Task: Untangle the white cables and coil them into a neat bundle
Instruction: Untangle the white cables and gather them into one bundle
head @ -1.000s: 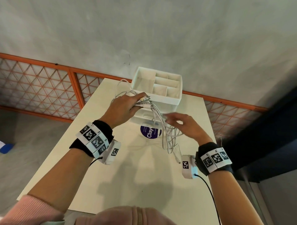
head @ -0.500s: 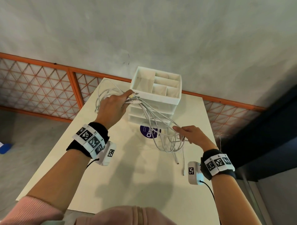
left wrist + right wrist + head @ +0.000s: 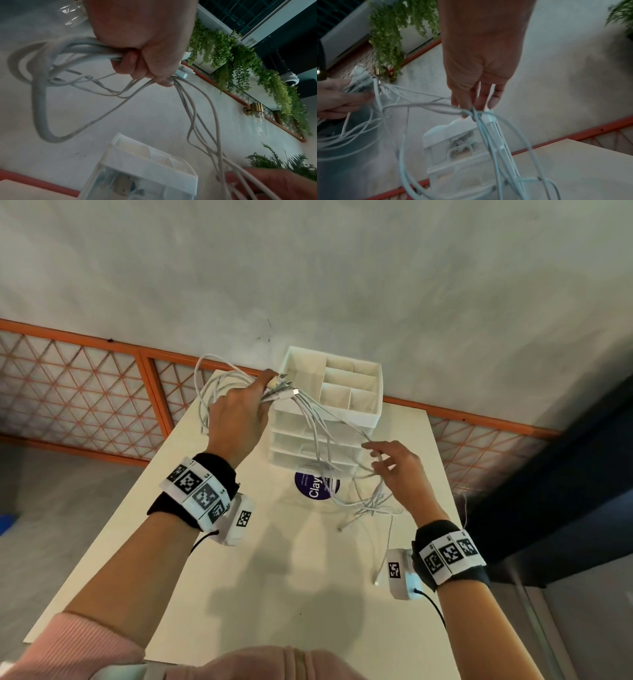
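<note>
My left hand (image 3: 236,419) is closed around the bunch of thin white cables (image 3: 318,433); I can't count the strands, but several plug ends poke out past its fingers (image 3: 130,63). My right hand (image 3: 400,470), fingers loosely spread, hooks the hanging loops below. One white plastic drawer organiser (image 3: 342,405) stands behind both on the cream tabletop (image 3: 274,594).
</note>
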Demonstrator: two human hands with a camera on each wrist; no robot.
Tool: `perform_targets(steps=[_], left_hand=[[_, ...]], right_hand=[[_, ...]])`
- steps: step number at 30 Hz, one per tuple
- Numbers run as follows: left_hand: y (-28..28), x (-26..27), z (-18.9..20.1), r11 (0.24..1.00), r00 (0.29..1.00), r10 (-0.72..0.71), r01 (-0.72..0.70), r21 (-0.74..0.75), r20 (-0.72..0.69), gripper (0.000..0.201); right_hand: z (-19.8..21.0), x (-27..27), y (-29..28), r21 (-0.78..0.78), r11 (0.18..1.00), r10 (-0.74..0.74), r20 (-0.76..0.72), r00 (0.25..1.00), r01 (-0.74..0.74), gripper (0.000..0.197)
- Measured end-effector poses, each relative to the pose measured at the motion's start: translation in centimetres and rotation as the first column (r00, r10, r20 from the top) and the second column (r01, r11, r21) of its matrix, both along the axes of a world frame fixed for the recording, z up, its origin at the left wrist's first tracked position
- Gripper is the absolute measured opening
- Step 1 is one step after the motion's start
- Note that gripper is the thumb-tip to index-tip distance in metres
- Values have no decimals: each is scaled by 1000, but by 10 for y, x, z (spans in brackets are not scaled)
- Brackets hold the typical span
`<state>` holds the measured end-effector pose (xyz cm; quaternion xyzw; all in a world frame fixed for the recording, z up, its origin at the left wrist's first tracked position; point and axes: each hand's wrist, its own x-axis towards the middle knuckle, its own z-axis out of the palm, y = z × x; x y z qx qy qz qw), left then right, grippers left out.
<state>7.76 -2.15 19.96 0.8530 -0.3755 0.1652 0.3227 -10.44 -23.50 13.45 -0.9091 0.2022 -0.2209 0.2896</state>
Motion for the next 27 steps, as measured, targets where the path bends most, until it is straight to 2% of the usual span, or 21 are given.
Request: perform_targets(steps=[3,4,6,7,9,11,15,19,21,22,23,25,27], left_hand=[[-5,-5,1,999,999,-40,40,14,16,46],[-6,-7,-1,998,999,-53,52,18,11,46],[-7,-8,-4,998,998,-57,57,14,-3,46],[-7,-7,-4,999,999,-49,49,7,-7,46],[-5,-3,-4,1000,1000,-24,24,-10,-14,45],[-4,0,-3,1000,1000,-16,16,-10,-11,45],[-9,-8,-3,999,999,-44,43,27,9,44],[-13,-11,-3,999,999,-49,49,0,12,43],[-13,-8,-2,999,999,-41,42,-18,15,43],[-12,-7,-1,999,999,-39,40,-19,16,43],[-12,-6,-1,999,999,-41,42,-18,20,42],[-12,-8,-3,999,999,-47,48,-18,20,42],[-12,-8,-6,999,999,-39,39,-31,0,44]], right_hand=[[-4,2,5,12,1000,18,-310,951,-15,131],[-7,3,7,47,999,20,-364,931,-3,145],[-14,4,8,160,987,77,-374,924,-17,150],[-18,3,7,192,981,108,-354,929,-41,142],[-24,0,3,202,977,125,-309,943,-63,105],[-31,-4,-1,184,983,48,-349,936,18,70],[-42,-3,7,78,985,-94,-517,851,156,45],[-41,-4,12,-59,932,-343,-458,820,357,20],[-38,-8,12,-73,900,-421,-403,813,429,18],[-37,-10,11,-66,901,-418,-393,819,428,27],[-37,-11,10,-62,916,-384,-422,822,396,45],[-37,-11,7,-23,963,-233,-579,782,269,96],[-36,-11,7,54,976,-127,-644,755,210,133]])
